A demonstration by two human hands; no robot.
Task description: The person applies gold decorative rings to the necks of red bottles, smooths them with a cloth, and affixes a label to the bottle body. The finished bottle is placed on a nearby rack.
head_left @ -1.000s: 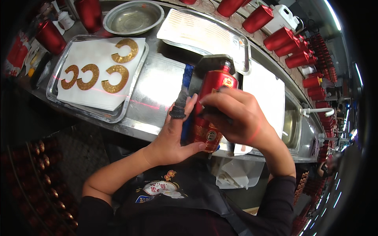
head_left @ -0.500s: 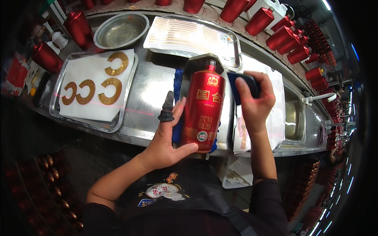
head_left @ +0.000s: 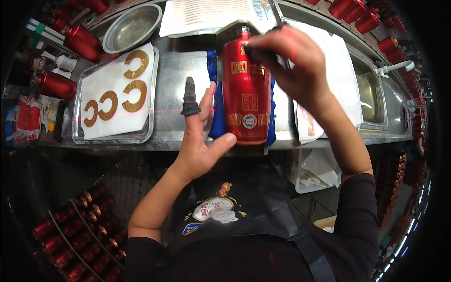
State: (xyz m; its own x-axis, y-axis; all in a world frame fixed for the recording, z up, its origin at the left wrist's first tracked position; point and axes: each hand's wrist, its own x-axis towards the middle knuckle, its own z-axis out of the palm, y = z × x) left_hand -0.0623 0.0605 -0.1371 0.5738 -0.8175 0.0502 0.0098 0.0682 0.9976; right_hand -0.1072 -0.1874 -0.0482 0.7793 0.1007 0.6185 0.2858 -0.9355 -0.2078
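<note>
A red bottle (head_left: 247, 87) with gold lettering and a round green-white mark lies on a blue cloth (head_left: 218, 123) at the counter's front edge, its neck pointing away from me. My left hand (head_left: 197, 152) is beside its lower left side, thumb at the bottle's edge and fingers stretched out. One finger wears a black cover (head_left: 190, 101). Over the bottle's upper right, my right hand (head_left: 303, 63) is closed around a dark flat scraper (head_left: 263, 55). Motion blurs the scraper, and it hides part of the upper lettering.
To the left is a metal tray (head_left: 149, 115) holding white paper with several gold C-shaped pieces (head_left: 135, 96). A metal basin (head_left: 132, 29) and a strip-covered sheet (head_left: 202, 16) lie behind. White sheets (head_left: 329, 70) and a sink (head_left: 373, 96) are right. Red bottles (head_left: 84, 42) surround the counter.
My right hand has swung left with the scraper, from beside the bottle to over its upper part. My left hand stays at the bottle's lower left. The whole view has shifted.
</note>
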